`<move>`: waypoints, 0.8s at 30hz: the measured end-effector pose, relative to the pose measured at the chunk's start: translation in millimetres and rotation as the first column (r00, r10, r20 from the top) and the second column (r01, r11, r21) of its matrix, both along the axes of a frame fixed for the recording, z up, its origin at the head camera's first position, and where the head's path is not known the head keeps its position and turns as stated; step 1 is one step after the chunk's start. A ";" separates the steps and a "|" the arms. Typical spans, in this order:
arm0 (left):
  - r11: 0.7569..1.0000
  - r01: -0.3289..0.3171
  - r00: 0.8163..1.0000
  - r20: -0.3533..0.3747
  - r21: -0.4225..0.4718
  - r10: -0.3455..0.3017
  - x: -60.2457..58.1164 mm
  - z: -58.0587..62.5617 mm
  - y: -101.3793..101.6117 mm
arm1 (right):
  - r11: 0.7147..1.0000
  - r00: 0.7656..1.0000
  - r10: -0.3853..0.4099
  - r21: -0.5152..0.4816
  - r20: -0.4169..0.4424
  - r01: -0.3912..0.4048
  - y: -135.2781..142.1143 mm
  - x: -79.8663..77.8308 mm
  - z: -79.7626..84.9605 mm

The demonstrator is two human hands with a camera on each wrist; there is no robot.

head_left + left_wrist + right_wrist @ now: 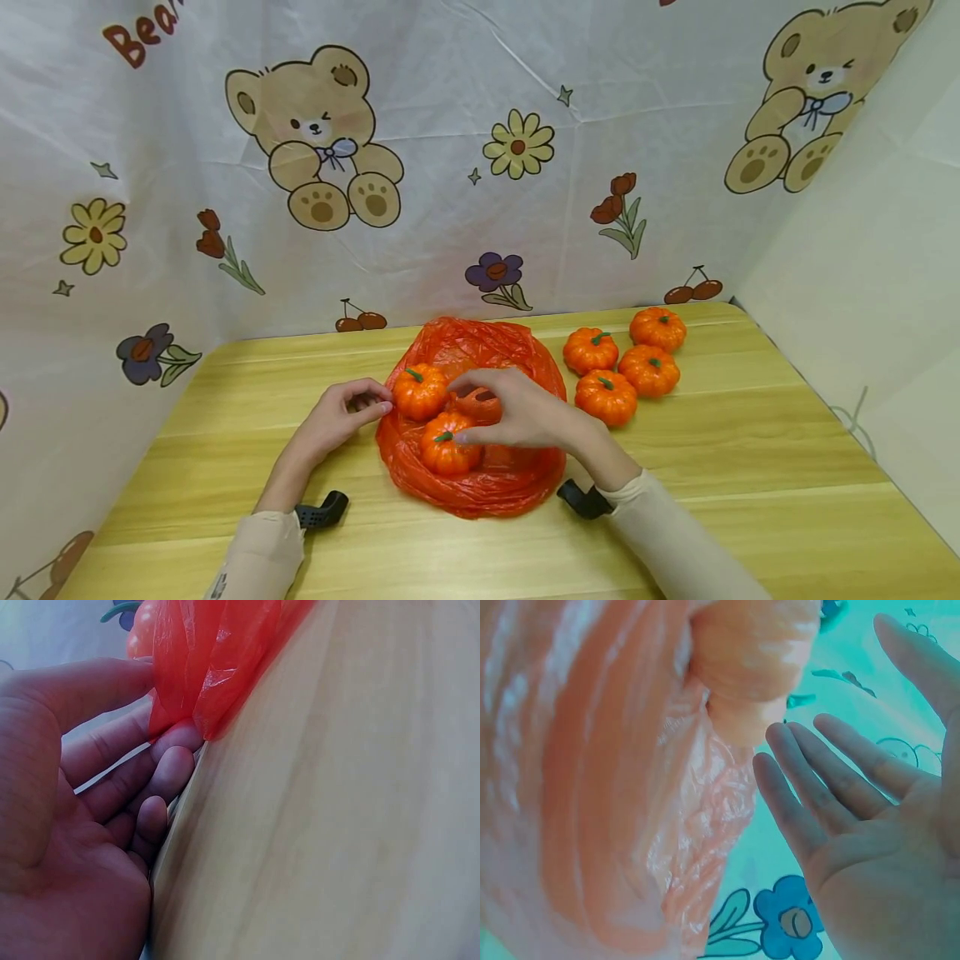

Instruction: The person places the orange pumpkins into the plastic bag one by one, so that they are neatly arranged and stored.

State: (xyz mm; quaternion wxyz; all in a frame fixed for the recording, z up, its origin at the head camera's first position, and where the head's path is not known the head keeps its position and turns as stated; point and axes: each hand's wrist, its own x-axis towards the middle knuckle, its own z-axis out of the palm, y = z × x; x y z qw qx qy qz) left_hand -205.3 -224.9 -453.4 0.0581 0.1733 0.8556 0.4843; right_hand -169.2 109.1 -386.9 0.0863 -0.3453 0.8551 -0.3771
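A red plastic bag (491,497) lies spread on the table with its mouth rolled open. Two small orange pumpkins (422,396) with green stems sit inside it, towards the left. My left hand (335,419) is at the bag's left rim, its thumb and fingertips holding the thin red film (217,667). Over the bag's middle, my right hand (522,412) has its fingers spread, thumb close to the stem of the nearer pumpkin (448,457). In the right wrist view the right hand's palm (885,855) shows with straight fingers and nothing in it.
Several more orange pumpkins (649,371) stand clustered to the right of the bag on the wooden table (720,500). A white cloth with printed bears (322,142) hangs behind the table, and a pale wall (862,275) rises on the right.
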 end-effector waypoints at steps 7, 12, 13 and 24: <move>1.000 0.002 1.000 -0.004 -0.005 -0.002 0.2 -1.1 -0.9 | 0.998 0.998 -0.046 -0.035 -0.036 0.044 15.7 -3.1 6.3; 1.000 -0.003 1.000 -0.006 -0.012 0.003 -0.6 -1.8 -1.6 | 0.994 0.994 -0.099 -0.047 -0.044 0.097 30.6 -4.2 12.2; 1.000 -0.006 1.000 -0.004 -0.013 0.006 -0.7 -1.8 -1.8 | 0.993 0.993 -0.111 -0.049 -0.040 0.109 34.3 -4.3 13.6; 1.000 -0.004 1.000 0.004 -0.013 0.004 0.4 -0.2 -0.9 | 0.968 0.976 -0.216 -0.132 -0.017 0.212 88.9 -7.9 28.2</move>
